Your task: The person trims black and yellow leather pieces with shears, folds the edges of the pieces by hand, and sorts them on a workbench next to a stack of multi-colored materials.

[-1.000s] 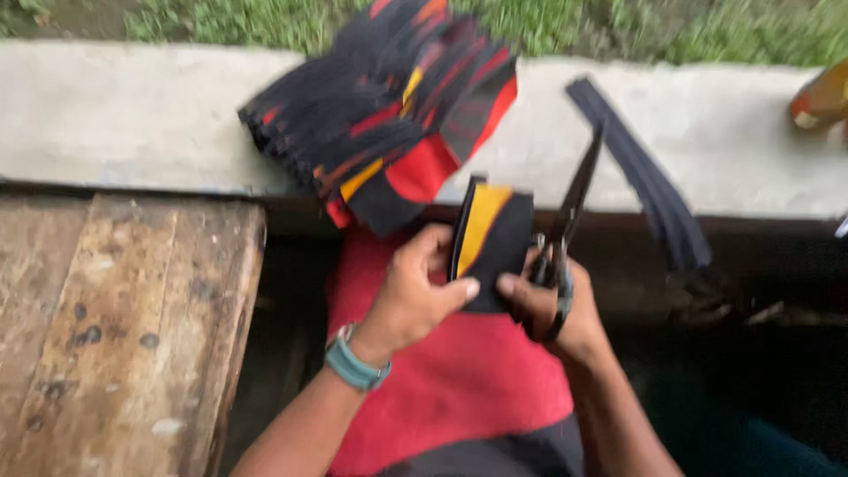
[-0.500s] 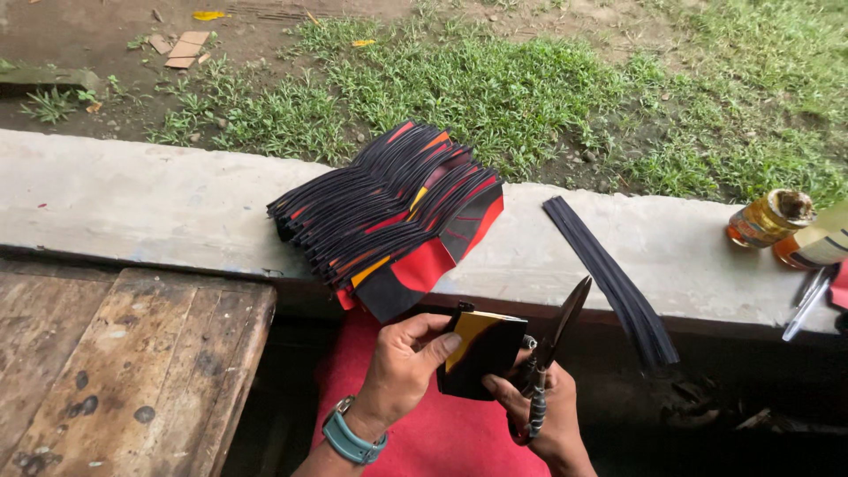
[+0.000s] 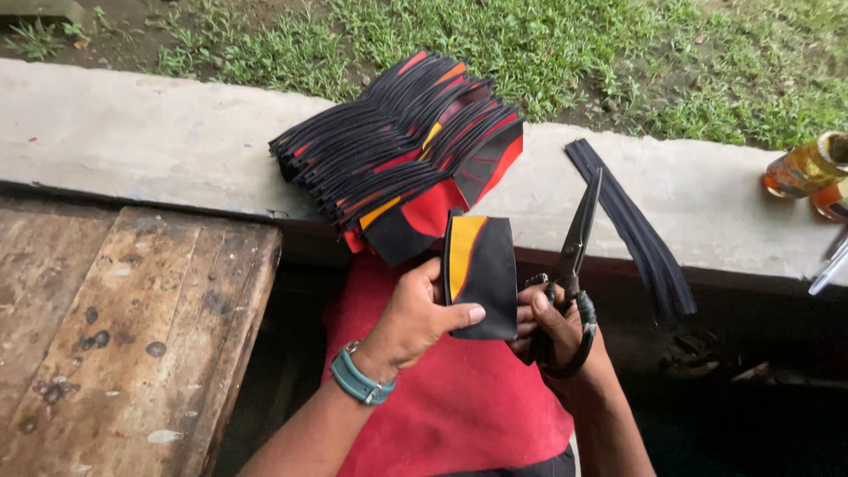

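My left hand [image 3: 411, 320] grips a small black piece of sheet material with an orange stripe [image 3: 481, 274], thumb across its lower edge. My right hand [image 3: 552, 327] touches the same piece with its fingertips while holding black scissors [image 3: 572, 265] by the handles, blades pointing up and away. Just beyond, a fanned stack of black, red and orange cut pieces [image 3: 402, 150] lies on the concrete ledge [image 3: 132, 132]. A teal watch sits on my left wrist.
A bundle of thin black strips [image 3: 632, 225] lies on the ledge right of the scissors. An amber jar [image 3: 804, 166] stands at the far right. A worn wooden bench [image 3: 115, 336] is at the left. Red cloth [image 3: 450, 397] covers my lap. Grass lies beyond the ledge.
The view has tilted up, showing more grass and the jar. My hands keep the black and orange piece and the scissors, now held lower and nearer my lap.
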